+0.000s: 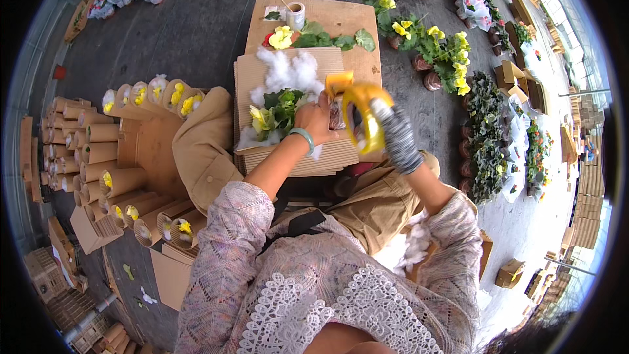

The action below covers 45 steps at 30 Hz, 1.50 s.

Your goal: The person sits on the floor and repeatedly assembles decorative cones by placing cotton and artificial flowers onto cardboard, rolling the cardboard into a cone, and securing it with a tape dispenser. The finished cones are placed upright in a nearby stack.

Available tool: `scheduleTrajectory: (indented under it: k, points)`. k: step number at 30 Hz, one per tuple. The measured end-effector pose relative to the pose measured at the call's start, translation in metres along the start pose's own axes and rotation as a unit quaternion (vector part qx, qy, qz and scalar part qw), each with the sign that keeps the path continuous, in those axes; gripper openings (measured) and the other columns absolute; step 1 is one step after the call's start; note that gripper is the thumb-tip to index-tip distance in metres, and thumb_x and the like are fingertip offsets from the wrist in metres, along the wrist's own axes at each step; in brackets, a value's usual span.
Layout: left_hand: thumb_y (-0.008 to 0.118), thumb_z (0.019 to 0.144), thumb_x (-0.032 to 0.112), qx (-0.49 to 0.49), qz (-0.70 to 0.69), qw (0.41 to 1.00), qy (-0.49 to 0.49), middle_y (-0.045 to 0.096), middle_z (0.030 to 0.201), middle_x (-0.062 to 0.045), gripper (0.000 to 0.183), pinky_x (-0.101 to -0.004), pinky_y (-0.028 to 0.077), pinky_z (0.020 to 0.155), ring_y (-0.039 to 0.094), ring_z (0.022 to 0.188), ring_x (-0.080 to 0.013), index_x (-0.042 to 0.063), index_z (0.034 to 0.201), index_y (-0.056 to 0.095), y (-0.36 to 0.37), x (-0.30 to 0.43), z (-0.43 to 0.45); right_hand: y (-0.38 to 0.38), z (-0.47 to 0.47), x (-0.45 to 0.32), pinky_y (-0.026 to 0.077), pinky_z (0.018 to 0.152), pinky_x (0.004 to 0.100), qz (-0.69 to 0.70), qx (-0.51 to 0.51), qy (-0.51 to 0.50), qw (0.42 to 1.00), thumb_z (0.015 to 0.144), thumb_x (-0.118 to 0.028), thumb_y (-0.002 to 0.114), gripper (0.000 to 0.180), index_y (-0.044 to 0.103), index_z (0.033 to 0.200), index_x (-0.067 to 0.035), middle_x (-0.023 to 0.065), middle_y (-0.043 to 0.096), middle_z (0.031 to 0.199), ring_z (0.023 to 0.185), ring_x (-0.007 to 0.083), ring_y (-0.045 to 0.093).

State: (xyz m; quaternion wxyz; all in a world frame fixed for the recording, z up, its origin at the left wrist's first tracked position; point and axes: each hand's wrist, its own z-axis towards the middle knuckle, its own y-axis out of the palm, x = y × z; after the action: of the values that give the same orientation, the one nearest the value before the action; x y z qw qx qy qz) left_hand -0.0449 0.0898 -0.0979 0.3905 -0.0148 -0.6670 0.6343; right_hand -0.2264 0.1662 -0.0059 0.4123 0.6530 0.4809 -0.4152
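A potted plant (280, 108) with yellow flowers and green leaves lies on its side on a stack of corrugated cardboard sheets (324, 157). My bare left hand (317, 120), a bangle at the wrist, holds it between the leaves and the brown pot (336, 114). White fibre stuffing (290, 71) lies above and around the leaves. My right hand (390, 120), in a grey knitted glove, grips a roll of yellow packing tape (366, 118), blurred, beside the pot. An orange tape-dispenser part (339, 81) reaches over the sheets near the pot.
A plastic-film roll (295, 15) with a stick in it, cut leaves and a yellow bloom (281, 38) sit on the cardboard-topped stand (344, 14). Cardboard tubes (118, 182) holding flowers stand at left. Yellow-flowered pots (442, 59) stand on the floor at right.
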Motion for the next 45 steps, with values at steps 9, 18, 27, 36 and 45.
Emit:
scheduleTrajectory:
  k: [9,18,27,36,45]
  points:
    - [0.077,0.062,0.044,-0.17,0.04,0.984,-0.012,0.065,0.074,-0.014,0.087,-0.0425,0.05,0.065,0.064,0.07,-0.0324,0.02,0.137,0.04,-0.02,-0.004,0.025,0.017,-0.13,0.022,0.048,0.08,0.0256,-0.01,0.102,0.091,0.991,0.084,-0.02,0.067,0.049,0.046,0.124,-0.001,0.0042,0.06,0.102,0.091,0.0108,0.057]
    - [0.077,0.06,0.048,-0.242,0.023,0.97,-0.028,0.066,0.102,-0.013,0.08,-0.0413,0.049,0.083,0.063,0.094,-0.0311,0.017,0.128,0.052,-0.014,-0.019,0.052,-0.006,-0.077,0.064,0.05,0.066,0.0247,-0.015,0.063,0.06,0.996,0.081,-0.014,0.072,0.034,0.056,0.108,-0.001,0.0031,0.062,0.091,0.077,0.0089,0.058]
    - [0.078,0.056,0.051,-0.244,0.038,0.968,-0.042,0.065,0.103,-0.019,0.086,-0.0443,0.048,0.087,0.061,0.098,-0.0358,0.014,0.129,0.049,-0.01,-0.015,0.043,-0.055,0.1,0.126,0.048,0.082,0.0455,-0.596,0.076,-0.057,0.798,0.076,-0.039,0.066,0.053,0.049,0.115,-0.007,0.0246,0.061,0.101,0.093,0.0407,0.06]
    - [0.078,0.059,0.045,-0.327,0.045,0.943,-0.034,0.066,0.101,-0.017,0.072,-0.0416,0.047,0.085,0.063,0.095,-0.0328,0.009,0.116,0.055,-0.039,0.003,0.053,0.004,0.045,0.058,0.023,0.11,0.0409,-0.652,-0.169,-0.256,0.694,0.061,-0.018,0.071,0.083,0.036,0.136,-0.005,0.015,0.042,0.132,0.13,0.0342,0.035]
    - [0.052,0.083,0.011,-0.007,0.012,0.933,0.36,0.046,0.137,-0.012,0.05,-0.0424,0.032,0.106,0.043,0.128,-0.0243,0.004,0.132,0.044,-0.03,0.038,-0.053,0.017,0.1,0.065,0.045,0.081,0.0383,-0.71,-0.15,-0.291,0.623,0.054,-0.036,0.074,0.06,0.055,0.103,-0.005,0.0131,0.058,0.092,0.087,0.0298,0.057]
